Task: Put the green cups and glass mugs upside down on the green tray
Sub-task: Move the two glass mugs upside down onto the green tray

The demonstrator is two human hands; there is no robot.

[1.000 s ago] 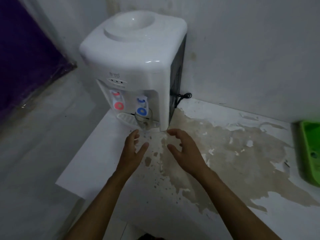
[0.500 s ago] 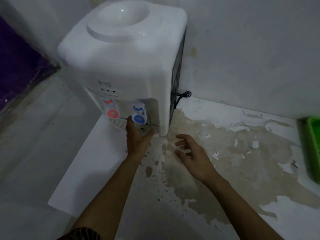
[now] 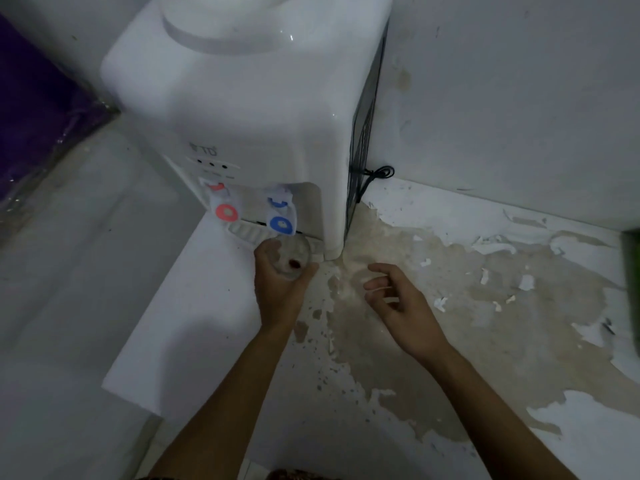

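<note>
— Where was the mug (image 3: 290, 257)?
— Held in the left hand (image 3: 277, 289), fingers wrapped round it, just under the blue tap (image 3: 281, 223). A small dark speck inside.
— And the right hand (image 3: 401, 306)?
— Loose, fingers curled, holding nothing, above the counter (image 3: 450, 341).

left hand (image 3: 277, 292): bare, no glove, ring or watch visible
right hand (image 3: 403, 306): bare, no glove, ring or watch visible
forearms: uncovered, no sleeves
clothing: dark patterned fabric (image 3: 287, 474) at bottom edge, orange-brown flecks
</note>
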